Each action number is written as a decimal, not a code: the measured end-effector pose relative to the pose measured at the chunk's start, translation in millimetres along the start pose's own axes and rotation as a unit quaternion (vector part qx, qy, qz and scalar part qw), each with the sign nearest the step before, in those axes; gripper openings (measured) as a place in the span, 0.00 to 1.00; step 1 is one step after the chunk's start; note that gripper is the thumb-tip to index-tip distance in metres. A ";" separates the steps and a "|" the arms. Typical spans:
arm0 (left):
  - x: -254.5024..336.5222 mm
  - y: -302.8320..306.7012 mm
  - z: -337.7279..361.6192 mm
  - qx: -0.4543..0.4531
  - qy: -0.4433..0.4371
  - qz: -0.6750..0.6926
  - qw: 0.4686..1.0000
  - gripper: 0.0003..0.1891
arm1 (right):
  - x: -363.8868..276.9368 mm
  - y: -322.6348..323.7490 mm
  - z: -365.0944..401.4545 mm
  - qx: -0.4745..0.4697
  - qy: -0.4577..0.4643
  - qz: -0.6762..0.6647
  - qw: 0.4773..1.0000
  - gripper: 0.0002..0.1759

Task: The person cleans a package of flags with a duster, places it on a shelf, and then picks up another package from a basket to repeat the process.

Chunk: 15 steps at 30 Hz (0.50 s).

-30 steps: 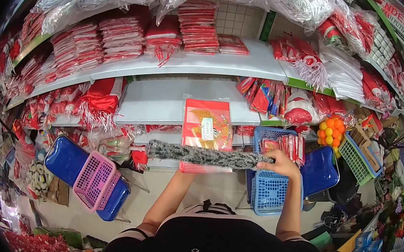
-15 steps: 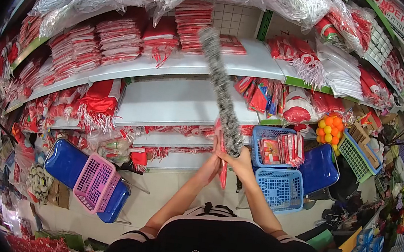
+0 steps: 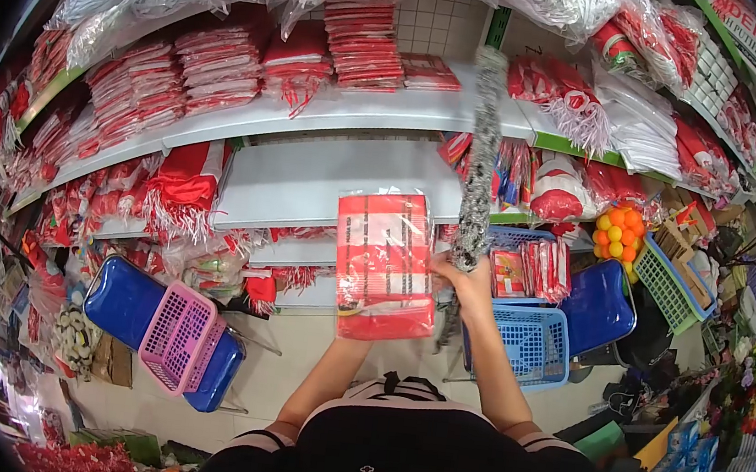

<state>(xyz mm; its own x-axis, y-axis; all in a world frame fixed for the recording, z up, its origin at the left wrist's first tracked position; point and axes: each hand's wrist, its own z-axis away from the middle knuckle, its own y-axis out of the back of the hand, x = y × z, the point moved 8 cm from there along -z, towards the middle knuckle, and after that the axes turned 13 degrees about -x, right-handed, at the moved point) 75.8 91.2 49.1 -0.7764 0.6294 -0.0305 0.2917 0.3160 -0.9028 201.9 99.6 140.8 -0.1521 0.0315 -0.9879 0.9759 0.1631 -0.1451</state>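
A fluffy grey-and-white duster [image 3: 480,164] stands nearly upright in my right hand [image 3: 468,281], whose fingers are wrapped round its lower end. My left hand holds up a flat red packet [image 3: 386,269] in clear plastic, its broad face turned toward me. The packet hides the fingers of that hand; only the left wrist [image 3: 347,351] shows below it. Behind the duster and the packet runs a white middle shelf [image 3: 300,186]. On the upper shelf [image 3: 270,119] lie stacks of red-and-white packets [image 3: 362,41].
A pink basket [image 3: 179,335] rests on a blue chair [image 3: 122,301] at left. At right, blue baskets [image 3: 528,344] stand beside another blue chair [image 3: 596,305], one holding red packets [image 3: 545,267]. A green basket [image 3: 668,285] and orange-and-yellow balls [image 3: 619,236] are farther right.
My hands have moved apart. The packet, edge-on before, has swung left and now faces me broadly. The duster has tilted from leaning left to nearly upright and moved right.
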 end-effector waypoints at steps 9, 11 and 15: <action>32.5 -19.5 -22.7 0.047 -0.080 -0.155 0.984 0.30 | -39.6 35.9 54.1 -0.368 -0.111 0.448 0.807 0.23; 33.9 -20.4 -27.1 0.047 -0.080 -0.163 0.982 0.30 | -52.8 54.5 46.9 -0.279 -0.062 0.463 0.839 0.24; 31.9 -19.0 -35.4 0.049 -0.079 -0.168 0.981 0.30 | -59.5 71.3 42.5 -0.157 -0.030 0.410 0.898 0.26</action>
<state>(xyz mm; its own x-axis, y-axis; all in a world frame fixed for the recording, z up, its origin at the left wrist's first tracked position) 65.3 130.3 80.5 -0.8990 0.3804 0.2168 -0.0451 0.4121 -0.9100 287.3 67.5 186.9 0.6158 0.2164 -0.7576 0.6619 0.3796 0.6464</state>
